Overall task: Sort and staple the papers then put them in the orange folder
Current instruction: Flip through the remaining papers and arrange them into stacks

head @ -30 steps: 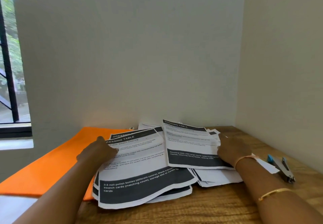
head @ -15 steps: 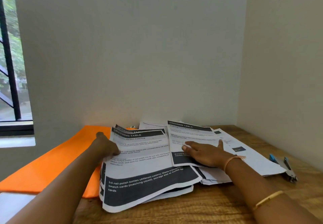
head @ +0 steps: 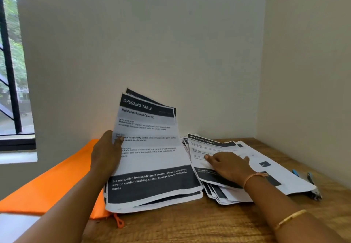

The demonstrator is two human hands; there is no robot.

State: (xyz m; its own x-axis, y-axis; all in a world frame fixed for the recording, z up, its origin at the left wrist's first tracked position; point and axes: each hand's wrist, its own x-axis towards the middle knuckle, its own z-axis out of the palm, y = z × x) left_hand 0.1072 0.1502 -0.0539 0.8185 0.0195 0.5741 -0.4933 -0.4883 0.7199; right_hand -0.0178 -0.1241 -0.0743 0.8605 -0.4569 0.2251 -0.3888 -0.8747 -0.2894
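At the worktop's left edge, orange folder (head: 47, 184): lay flat, long axis running away from the person, partly under the papers; matte, fabric-like, with an orange pull loop (head: 118, 222) at its near corner.
Left hand (head: 106, 153): gripped the left edge of the lifted sheaf, thumb on the printed face, fingers hidden behind.
Lifted sheaf (head: 152, 157): several printed sheets, far end tilted up towards the wall, near end resting on the worktop and overlapping the folder's right edge; thin, floppy paper with black header and footer bands, the top page bowing.
Right hand (head: 228, 167): lay palm-down with fingers nearly straight, pressing the top page of the right pile and holding nothing.
Right pile (head: 218, 193): an untidy fan of like sheets, flat, edges splayed, just beside the sheaf; one loose sheet (head: 281, 174) stuck out to the right.
Stapler (head: 315, 193): dark metal with blue tips, partly under that loose sheet's corner, near the right-hand wall.
Worktop (head: 190, 223): grained wood.
Deciding relation: sorting looked unfinished; the stapler lay right of the right hand, so that hand was nearer it, while the folder lay left of the sheaf, beside the left hand.
Handling: limp sheets would likely slip unless squared first.
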